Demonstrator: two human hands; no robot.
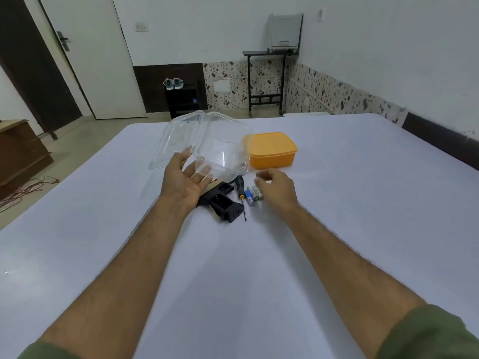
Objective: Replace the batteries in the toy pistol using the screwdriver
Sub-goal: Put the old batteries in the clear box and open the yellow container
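A black toy pistol lies on the white sheet, its barrel end hidden under my left hand. A screwdriver with a black handle lies just right of it, tip toward me. Several batteries lie in a small cluster right of the screwdriver. My left hand is palm up, fingers straight, supporting a clear plastic clamshell box whose lid hangs open, tilted above the pistol. My right hand hovers just above the batteries, blurred, fingers loosely curled, holding nothing that I can see.
An orange lidded box sits behind the batteries, touching the clear box's right side. The white bed sheet spreads widely on all sides. Beyond the bed stand a shoe rack, a small black table and a door.
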